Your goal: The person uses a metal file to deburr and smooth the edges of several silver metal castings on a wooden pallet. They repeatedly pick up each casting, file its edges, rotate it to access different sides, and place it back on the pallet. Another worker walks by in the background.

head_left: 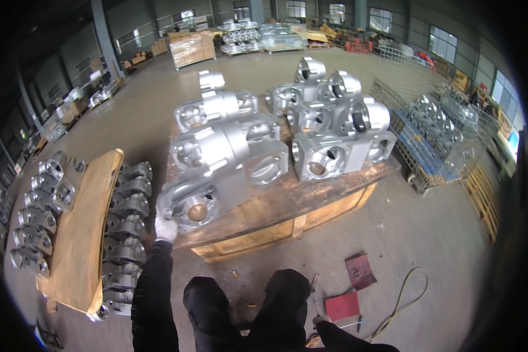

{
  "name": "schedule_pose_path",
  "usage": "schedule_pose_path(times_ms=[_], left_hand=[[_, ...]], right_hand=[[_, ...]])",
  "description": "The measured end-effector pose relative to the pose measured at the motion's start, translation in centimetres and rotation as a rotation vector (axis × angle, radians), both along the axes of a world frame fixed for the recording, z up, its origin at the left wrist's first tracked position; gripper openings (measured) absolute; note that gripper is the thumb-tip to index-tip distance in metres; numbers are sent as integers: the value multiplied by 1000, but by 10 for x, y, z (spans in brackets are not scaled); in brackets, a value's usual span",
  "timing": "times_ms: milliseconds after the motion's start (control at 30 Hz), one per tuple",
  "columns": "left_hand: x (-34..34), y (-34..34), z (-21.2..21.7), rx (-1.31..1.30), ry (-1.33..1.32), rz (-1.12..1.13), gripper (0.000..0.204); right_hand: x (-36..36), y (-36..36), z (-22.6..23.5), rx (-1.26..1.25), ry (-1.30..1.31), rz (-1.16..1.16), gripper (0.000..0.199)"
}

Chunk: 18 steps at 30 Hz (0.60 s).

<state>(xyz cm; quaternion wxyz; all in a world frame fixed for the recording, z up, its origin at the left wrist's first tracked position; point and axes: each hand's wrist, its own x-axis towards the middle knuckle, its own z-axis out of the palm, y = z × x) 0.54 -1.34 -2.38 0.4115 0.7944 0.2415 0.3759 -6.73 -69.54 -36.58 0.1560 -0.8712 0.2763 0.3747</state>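
Observation:
My left hand (166, 229), in a white glove, grips the left edge of a silver metal casting (196, 205) at the near left corner of a wooden-sided workbench (264, 212). The casting has a flanged end with a round, brownish-centred bore facing me. Low in the view, beside my right knee, my right hand (321, 320) is closed around a slim metal tool (317, 298) that points up and away from me. Its exact kind is too small to make out. More castings of the same shape (328, 154) stand in groups on the bench.
Rows of castings (126, 229) flank a wooden board (79, 234) on the left. Two red pads (342, 306) and a looped hose (398, 305) lie on the floor at right. A wire cage (434, 146) with castings stands beyond the bench's right end, near a wooden pallet (481, 202).

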Motion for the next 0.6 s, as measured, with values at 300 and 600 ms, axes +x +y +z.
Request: schedule_pose_path(times_ms=[300, 600], left_hand=[[9, -1, -5, 23, 27, 50, 96], [-8, -59, 56, 118, 195, 133, 97]], right_hand=[[3, -49, -94, -114, 71, 1117, 40], [-24, -19, 11, -210, 2, 818, 40]])
